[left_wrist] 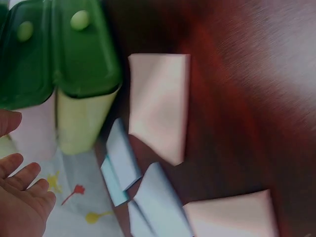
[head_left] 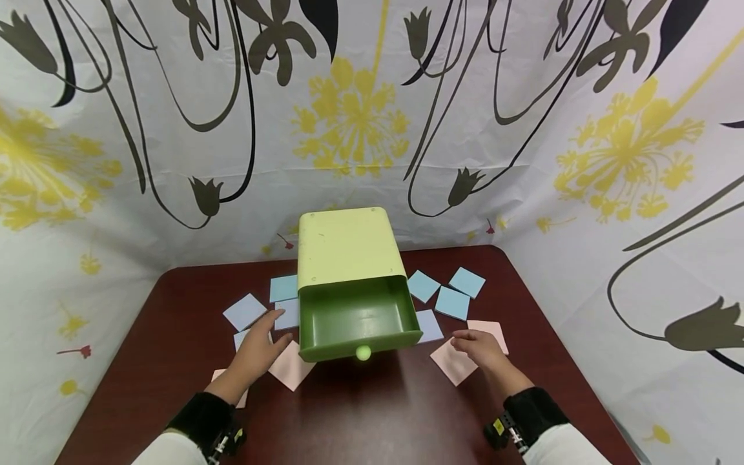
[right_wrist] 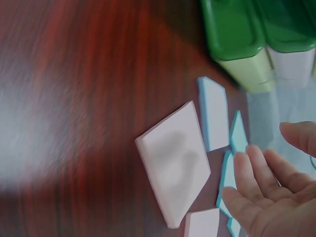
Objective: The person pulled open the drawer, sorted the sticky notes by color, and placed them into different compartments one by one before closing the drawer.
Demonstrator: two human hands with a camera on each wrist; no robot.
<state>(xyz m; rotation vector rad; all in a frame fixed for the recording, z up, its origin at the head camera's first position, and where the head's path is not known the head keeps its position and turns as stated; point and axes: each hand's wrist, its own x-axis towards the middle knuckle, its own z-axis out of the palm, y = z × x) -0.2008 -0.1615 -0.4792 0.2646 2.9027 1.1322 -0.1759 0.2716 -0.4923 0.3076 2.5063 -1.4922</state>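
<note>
Dark red-brown table [head_left: 360, 413] with a glossy top and rounded far corners. On it stands 1 pale green box [head_left: 345, 248] whose dark green drawer [head_left: 357, 320] is pulled open toward the near edge. Square paper pads lie flat on both sides of the box: blue pads [head_left: 452, 302] farther back, pink pads [head_left: 454, 361] nearer the front.
</note>
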